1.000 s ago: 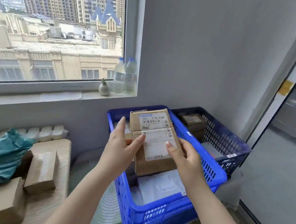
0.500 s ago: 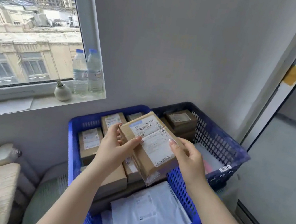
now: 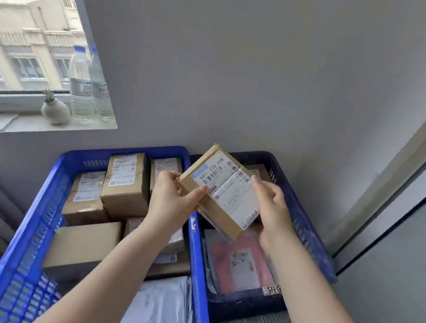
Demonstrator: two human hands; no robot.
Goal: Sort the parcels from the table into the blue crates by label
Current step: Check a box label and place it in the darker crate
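Both hands, left (image 3: 173,199) and right (image 3: 272,209), grasping the parcel (image 3: 222,193), have carried it rightward, now over the divide toward the right crate (image 3: 305,222) — probably its destination, label blurred.

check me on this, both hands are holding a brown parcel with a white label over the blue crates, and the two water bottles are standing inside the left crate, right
Not quite. The two water bottles stand on the windowsill, not inside the left crate; the head view shows this. The rest holds: the left hand and right hand hold the brown parcel with its white label over the blue crates.
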